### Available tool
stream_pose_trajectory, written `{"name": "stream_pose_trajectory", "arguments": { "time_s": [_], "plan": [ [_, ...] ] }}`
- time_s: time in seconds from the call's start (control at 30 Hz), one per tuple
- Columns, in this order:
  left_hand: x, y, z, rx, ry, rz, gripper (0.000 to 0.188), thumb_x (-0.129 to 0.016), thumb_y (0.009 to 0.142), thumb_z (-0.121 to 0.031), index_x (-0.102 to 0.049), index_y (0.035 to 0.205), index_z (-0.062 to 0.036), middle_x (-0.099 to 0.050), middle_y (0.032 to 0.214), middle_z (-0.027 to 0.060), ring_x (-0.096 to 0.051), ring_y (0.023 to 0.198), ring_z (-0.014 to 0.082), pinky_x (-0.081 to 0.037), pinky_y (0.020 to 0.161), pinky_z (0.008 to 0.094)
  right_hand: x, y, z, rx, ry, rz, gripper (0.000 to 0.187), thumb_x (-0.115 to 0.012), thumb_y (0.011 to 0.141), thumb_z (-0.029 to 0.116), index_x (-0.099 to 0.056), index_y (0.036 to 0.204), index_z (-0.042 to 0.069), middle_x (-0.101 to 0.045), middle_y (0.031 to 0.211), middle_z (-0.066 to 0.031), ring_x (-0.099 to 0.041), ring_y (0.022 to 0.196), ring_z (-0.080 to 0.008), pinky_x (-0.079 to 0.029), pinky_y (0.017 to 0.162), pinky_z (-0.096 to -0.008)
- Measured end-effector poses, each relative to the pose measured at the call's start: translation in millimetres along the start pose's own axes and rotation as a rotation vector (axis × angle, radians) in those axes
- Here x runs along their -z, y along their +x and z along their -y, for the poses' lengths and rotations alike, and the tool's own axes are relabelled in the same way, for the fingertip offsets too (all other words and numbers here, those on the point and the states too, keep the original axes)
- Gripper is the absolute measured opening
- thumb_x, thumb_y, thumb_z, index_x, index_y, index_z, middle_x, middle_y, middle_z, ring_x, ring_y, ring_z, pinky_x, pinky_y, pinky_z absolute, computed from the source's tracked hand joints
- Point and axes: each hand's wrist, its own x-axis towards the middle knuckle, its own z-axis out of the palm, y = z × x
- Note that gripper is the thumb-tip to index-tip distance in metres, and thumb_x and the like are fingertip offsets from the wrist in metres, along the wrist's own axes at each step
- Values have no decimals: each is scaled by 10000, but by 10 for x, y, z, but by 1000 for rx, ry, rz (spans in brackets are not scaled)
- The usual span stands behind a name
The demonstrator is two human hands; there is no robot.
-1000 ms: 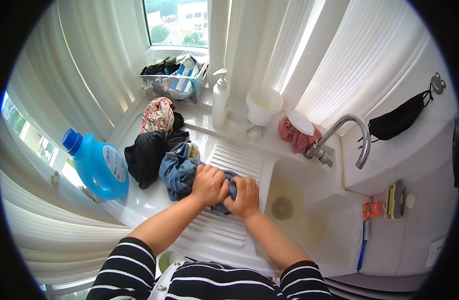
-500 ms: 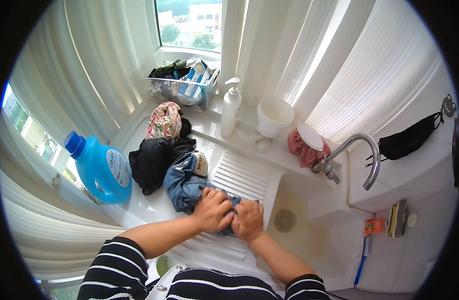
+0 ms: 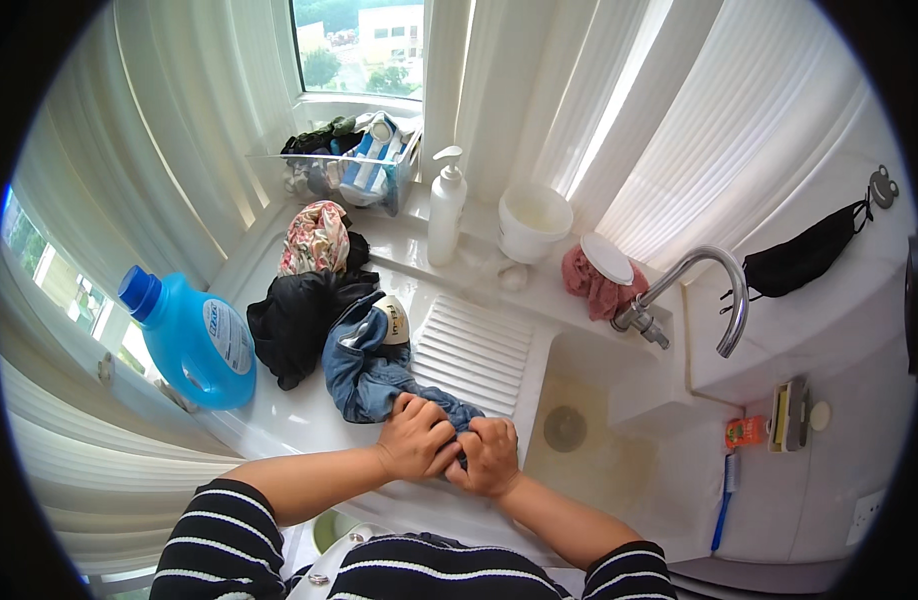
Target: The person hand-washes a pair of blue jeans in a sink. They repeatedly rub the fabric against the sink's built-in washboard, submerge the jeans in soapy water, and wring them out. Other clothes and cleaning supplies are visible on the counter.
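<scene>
A blue denim garment point(image 3: 362, 375) with a cream patch lies bunched across the ribbed washboard point(image 3: 469, 345) of a white sink counter. My left hand point(image 3: 416, 438) is closed on its near end, knuckles up. Right beside it, my right hand point(image 3: 487, 458) grips the same denim, the two hands touching. The cloth under my fingers is mostly hidden. Against the denim's left side rests a black garment point(image 3: 294, 325), and behind that sits a floral cloth point(image 3: 316, 238).
At left stands a blue detergent bottle point(image 3: 199, 345). A clear bin of clothes point(image 3: 349, 175), a white pump bottle point(image 3: 446, 215), a white tub point(image 3: 534, 222) and a pink cloth point(image 3: 589, 283) line the back. The faucet point(image 3: 734, 310) arches over the basin point(image 3: 619, 400); a brush point(image 3: 724, 505) hangs right.
Both hands have slid nearer to me along the washboard, still gripping the denim, and more of the denim shows behind them. The whole view has shifted slightly.
</scene>
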Motion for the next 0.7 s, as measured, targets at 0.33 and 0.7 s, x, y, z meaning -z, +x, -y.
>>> {"name": "stream_pose_trajectory", "arguments": {
  "time_s": [0.33, 0.7],
  "plan": [
    [-84, 1069, 216, 582, 142, 572, 469, -611, 874, -459, -625, 1093, -45, -596, 1139, 193, -546, 1081, 380, -268, 1051, 629, -16, 610, -742, -605, 361, 296, 436, -688, 813, 301, -579, 1172, 78, -517, 1296, -187, -502, 1176, -383, -385, 1004, -517],
    [-482, 957, 506, 459, 129, -120, 326, -588, 896, -380, -633, 827, -64, -651, 892, 152, -579, 897, 359, -393, 848, 463, -248, 813, -691, -567, -216, -176, 339, -628, 814, 294, -592, 1049, 53, -583, 1101, -150, -538, 1051, -357, -426, 877, -496]
  ]
}}
